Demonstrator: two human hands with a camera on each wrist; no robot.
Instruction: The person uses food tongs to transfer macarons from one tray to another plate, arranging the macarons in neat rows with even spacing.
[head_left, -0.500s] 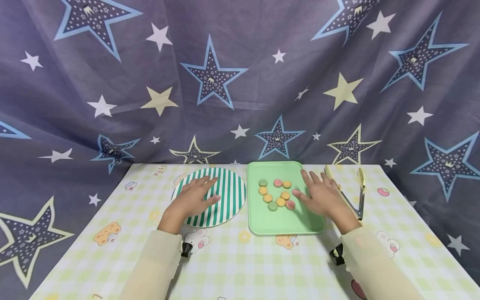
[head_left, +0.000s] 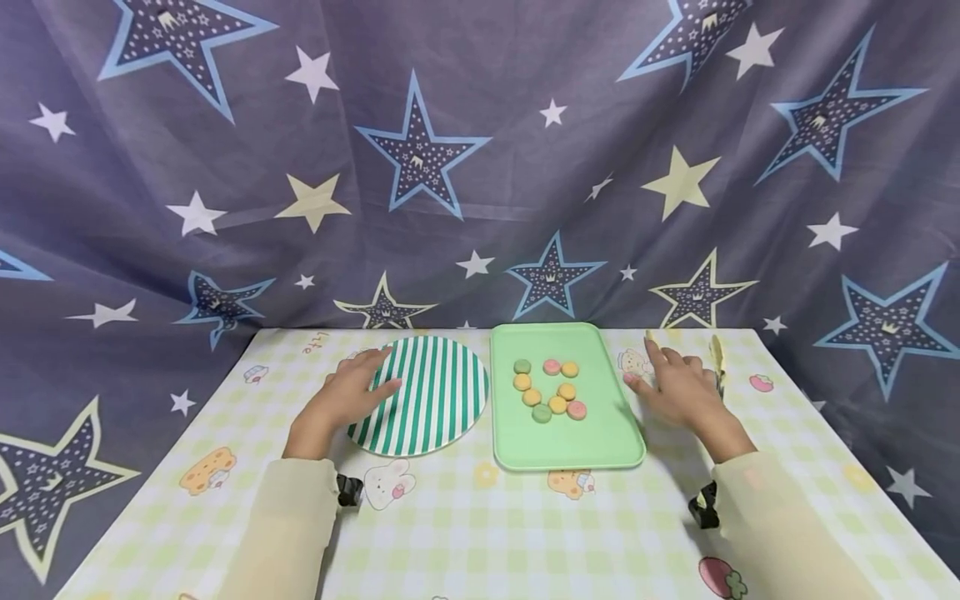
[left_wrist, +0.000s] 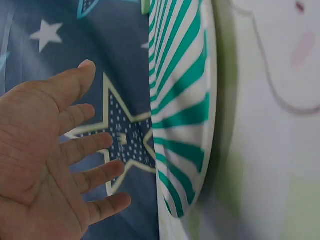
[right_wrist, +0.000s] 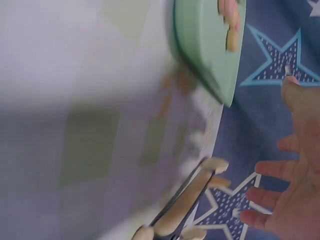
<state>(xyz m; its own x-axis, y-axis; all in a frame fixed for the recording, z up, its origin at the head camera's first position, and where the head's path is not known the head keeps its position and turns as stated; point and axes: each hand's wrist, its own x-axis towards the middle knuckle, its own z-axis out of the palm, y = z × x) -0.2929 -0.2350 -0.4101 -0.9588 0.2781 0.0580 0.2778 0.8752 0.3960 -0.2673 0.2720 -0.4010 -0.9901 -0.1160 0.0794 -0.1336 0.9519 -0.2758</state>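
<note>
My left hand [head_left: 347, 398] hovers over the left edge of a round plate [head_left: 442, 400] with green and white stripes. Its fingers are spread and hold nothing, as the left wrist view also shows. To the right of a light green tray [head_left: 570, 454], my right hand [head_left: 681, 395] is above a pair of tongs [right_wrist: 182, 202] with cream-coloured ends. The right fingers are extended and apart from the tongs, and the hand hides most of them in the head view. On the tray lie several small macaron-like rounds [head_left: 557, 405] in yellow, pink and green.
A checked tablecloth [head_left: 480, 533] with cartoon prints covers the table. The plate and tray lie side by side, close together. Behind the table hangs a dark blue curtain [head_left: 480, 225] patterned with stars.
My left hand has moved left, from over the plate to its left edge. My right hand has shifted right, off the tray's edge and over the tongs. The plate, tray and rounds stay put.
</note>
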